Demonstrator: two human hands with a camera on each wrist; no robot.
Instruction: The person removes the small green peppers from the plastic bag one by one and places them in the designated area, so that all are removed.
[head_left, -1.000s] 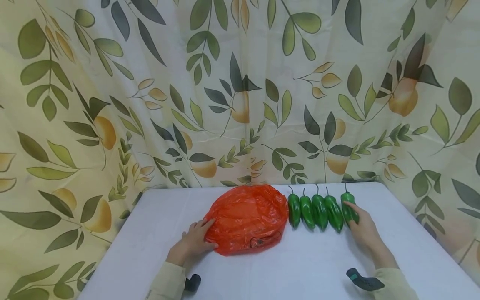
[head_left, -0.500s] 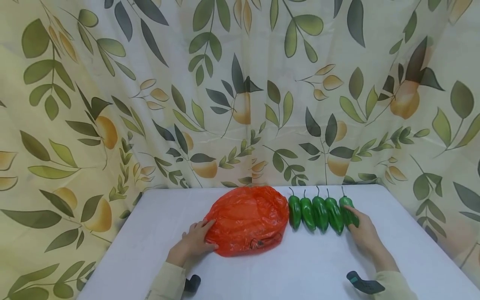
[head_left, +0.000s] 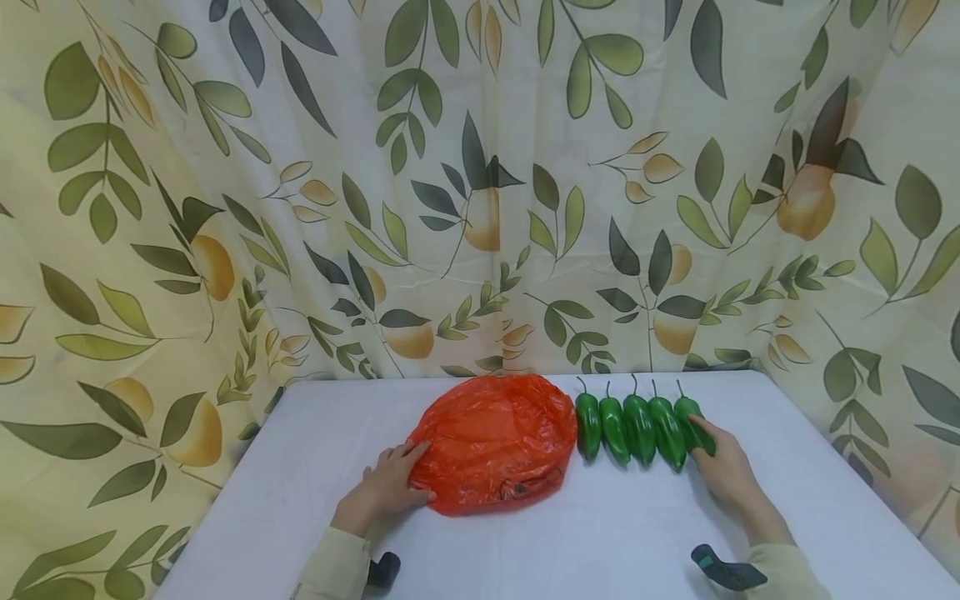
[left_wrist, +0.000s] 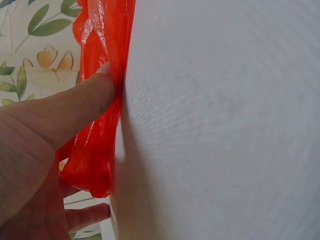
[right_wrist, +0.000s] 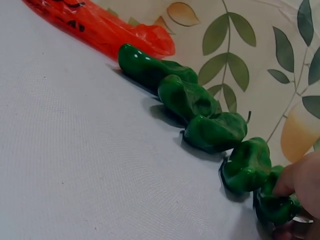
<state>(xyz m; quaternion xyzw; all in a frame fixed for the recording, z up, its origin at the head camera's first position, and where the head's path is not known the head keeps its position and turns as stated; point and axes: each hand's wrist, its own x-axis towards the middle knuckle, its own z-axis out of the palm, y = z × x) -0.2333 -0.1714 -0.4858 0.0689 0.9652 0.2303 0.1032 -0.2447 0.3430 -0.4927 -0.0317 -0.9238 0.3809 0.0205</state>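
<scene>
In the head view, a crumpled red plastic bag [head_left: 495,442] lies on the white table. My left hand [head_left: 386,483] rests at its left edge, thumb and fingers spread apart and touching the plastic; in the left wrist view the thumb [left_wrist: 82,102] lies straight against the bag [left_wrist: 97,145]. To the right of the bag, several green peppers stand side by side in a row, stems toward the curtain. My right hand [head_left: 727,471] grips the rightmost green pepper [head_left: 686,408] between thumb and fingers, close against its neighbour [head_left: 667,433]. The right wrist view shows that held pepper [right_wrist: 272,207] partly covered by fingers.
The white table [head_left: 562,542] ends at a back edge near the stems. A leaf-and-fruit patterned curtain [head_left: 480,275] hangs behind and along the sides. The leftmost pepper [head_left: 588,429] lies right beside the bag. Dark devices [head_left: 726,571] are strapped at both wrists.
My right hand has slid the rightmost pepper left, closing the gap to the row and tilting its stem end leftward. The left hand and the bag stay put.
</scene>
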